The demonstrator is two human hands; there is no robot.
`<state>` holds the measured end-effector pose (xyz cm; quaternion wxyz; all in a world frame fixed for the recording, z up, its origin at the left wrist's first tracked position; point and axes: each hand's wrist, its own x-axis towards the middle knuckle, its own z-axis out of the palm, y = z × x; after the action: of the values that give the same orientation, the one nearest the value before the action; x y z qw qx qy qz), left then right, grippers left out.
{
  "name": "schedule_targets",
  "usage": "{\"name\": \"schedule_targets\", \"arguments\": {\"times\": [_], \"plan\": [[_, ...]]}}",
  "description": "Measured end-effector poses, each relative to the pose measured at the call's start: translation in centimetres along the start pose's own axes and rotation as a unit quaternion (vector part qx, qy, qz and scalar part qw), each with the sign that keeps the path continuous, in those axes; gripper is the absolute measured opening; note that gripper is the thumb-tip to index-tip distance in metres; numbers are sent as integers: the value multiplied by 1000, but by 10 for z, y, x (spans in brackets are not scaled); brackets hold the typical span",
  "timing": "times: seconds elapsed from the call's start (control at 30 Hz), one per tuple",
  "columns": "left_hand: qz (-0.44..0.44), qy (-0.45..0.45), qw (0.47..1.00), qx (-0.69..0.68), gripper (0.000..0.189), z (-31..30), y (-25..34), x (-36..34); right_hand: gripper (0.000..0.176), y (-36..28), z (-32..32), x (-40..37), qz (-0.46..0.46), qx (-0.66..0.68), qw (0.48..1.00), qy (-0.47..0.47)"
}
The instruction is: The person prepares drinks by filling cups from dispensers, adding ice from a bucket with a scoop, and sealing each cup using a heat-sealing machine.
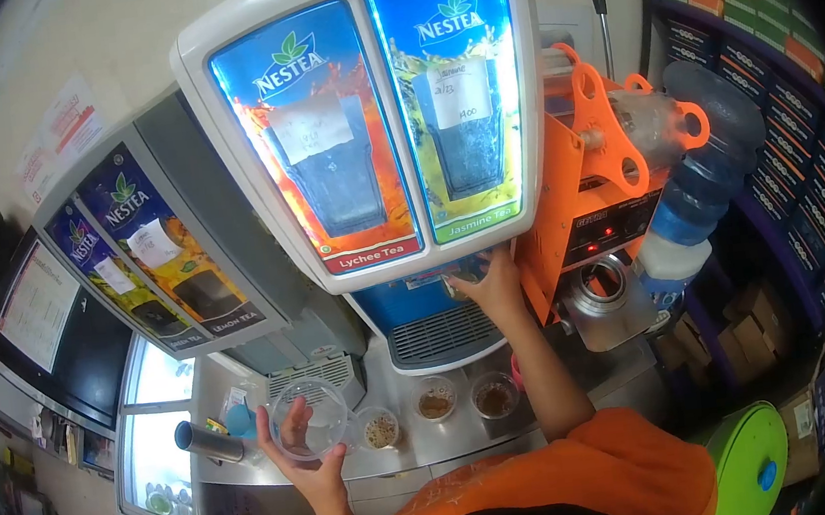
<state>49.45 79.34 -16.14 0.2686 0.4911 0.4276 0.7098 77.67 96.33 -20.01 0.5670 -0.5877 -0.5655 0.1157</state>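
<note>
Plainly holding a clear plastic cup [321,418], glossy, round and wide-rimmed, in the curved fingers of the left hand [319,476], above the steel counter [413,448], near three smaller cups [455,396]. Reaching with the right hand [498,289] beneath the drink dispenser [395,139], perhaps around something, but too shadowed to tell.

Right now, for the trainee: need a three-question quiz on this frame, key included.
1. True or false: the left hand holds a clear plastic cup.
2. Which tea panel is directly above the right hand?
3. How many clear cups with contents stand on the steel counter?

Key:
1. True.
2. The Jasmine Tea panel.
3. Three.
</note>
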Motion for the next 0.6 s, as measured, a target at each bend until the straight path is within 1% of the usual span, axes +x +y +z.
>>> {"name": "schedule_targets", "arguments": {"times": [0.17, 0.3, 0.4, 0.47, 0.6], "plan": [[-4, 2, 1000, 2, 111, 5, 1, -3, 79, 5, 1, 1, -19, -15, 1000, 0], [-2, -5, 1000, 0, 110, 5, 1, -4, 79, 9, 3, 1, -16, -27, 1000, -2], [-3, -2, 1000, -3, 109, 5, -2, -4, 80, 10, 4, 2, -14, -19, 1000, 14], [-4, -5, 1000, -2, 109, 5, -3, -5, 79, 12, 3, 3, -4, -31, 999, -10], [-16, -7, 1000, 2, 110, 6, -3, -7, 80, 9, 2, 2, -4, -17, 1000, -2]]}}
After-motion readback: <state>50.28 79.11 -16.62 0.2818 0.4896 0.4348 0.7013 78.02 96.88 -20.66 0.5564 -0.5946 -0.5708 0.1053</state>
